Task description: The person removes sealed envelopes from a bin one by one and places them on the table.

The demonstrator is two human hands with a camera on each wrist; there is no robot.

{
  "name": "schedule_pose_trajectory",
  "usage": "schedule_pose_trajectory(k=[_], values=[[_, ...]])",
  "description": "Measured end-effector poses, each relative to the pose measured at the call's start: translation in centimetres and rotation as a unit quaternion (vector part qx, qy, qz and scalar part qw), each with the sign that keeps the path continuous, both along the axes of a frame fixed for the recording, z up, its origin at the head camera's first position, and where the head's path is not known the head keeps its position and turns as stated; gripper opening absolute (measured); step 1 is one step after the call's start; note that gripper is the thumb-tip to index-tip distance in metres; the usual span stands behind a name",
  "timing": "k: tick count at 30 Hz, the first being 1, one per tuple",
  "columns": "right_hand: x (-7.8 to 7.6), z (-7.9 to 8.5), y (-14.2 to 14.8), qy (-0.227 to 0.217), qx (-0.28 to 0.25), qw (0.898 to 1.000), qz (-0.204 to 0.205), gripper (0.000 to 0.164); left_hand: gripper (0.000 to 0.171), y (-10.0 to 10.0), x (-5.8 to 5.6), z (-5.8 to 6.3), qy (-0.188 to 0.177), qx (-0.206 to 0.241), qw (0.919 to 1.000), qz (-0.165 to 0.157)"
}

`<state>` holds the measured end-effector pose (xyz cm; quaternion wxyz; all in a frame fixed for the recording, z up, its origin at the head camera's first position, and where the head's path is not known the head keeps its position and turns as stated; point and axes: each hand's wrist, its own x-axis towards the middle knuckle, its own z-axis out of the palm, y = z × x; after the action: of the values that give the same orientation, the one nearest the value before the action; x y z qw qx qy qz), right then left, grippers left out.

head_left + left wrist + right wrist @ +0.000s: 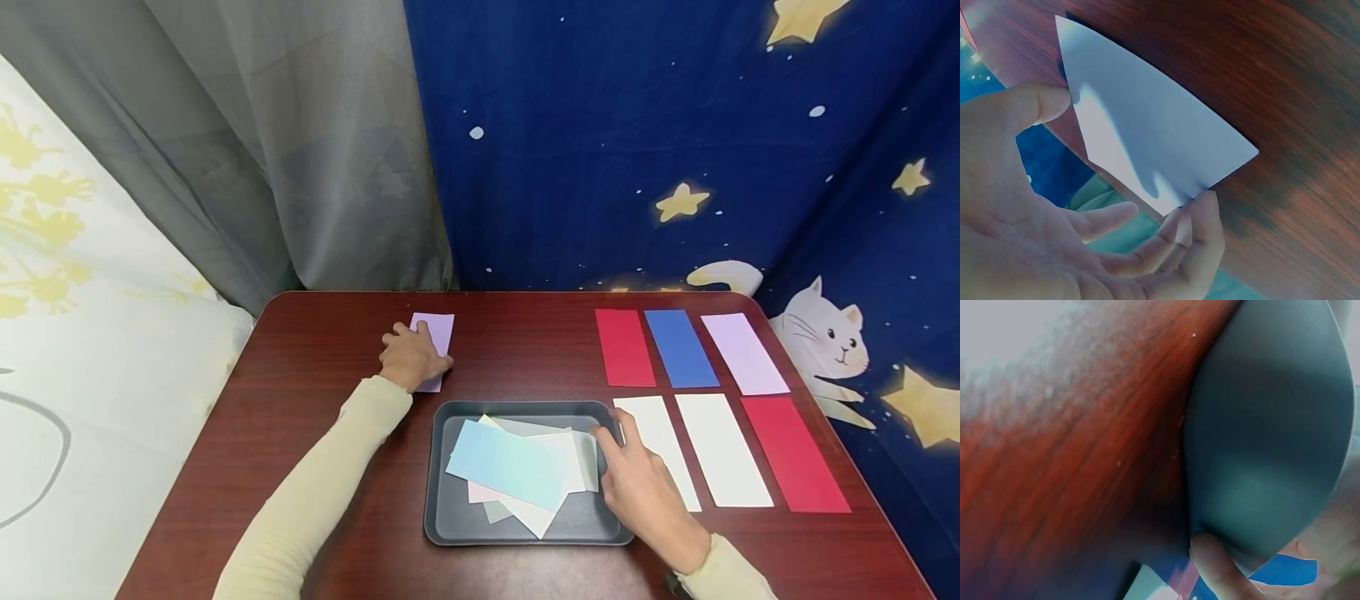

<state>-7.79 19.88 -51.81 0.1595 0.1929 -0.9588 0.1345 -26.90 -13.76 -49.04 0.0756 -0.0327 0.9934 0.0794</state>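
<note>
At the far left of the table, my left hand [411,358] holds a lavender card [442,327] by its edges. In the left wrist view the thumb [1052,105] lies at one edge of the card [1147,112] and some fingers bend against another edge. My right hand [648,483] grips the right rim of a dark grey tray [450,521], thumb on the inside. A finger [1217,569] touches what looks like the outside of the tray wall [1266,425] in the right wrist view. A light blue card [502,462] tops the overlapping pale cards in the tray.
Cards lie in two rows at the right: red [626,348], blue [680,348] and lavender [746,354] behind, white [663,437], white [723,450] and red [795,454] in front. Curtains hang behind the brown table [322,350].
</note>
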Motion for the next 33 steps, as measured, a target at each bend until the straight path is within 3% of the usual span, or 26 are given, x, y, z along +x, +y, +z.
schedule_pose_trajectory(k=[13,18,27,33], values=[[0.0,-0.2,-0.1,-0.007,-0.004,1.000,-0.001,0.058,0.084,0.1,0.1,-0.2,0.009,-0.006,0.9999,0.008],[0.0,-0.1,-0.1,-0.006,-0.003,1.000,-0.001,0.058,0.084,0.0,0.7,0.1,0.022,-0.002,0.9997,-0.007],[0.0,-0.1,0.1,-0.010,-0.002,1.000,-0.005,0.059,0.081,0.4,3.7,1.9,0.092,0.002,0.9920,-0.087],[-0.1,-0.1,0.0,-0.013,-0.001,1.000,-0.006,0.060,0.077,1.1,6.4,2.7,0.148,0.012,0.9773,-0.151]])
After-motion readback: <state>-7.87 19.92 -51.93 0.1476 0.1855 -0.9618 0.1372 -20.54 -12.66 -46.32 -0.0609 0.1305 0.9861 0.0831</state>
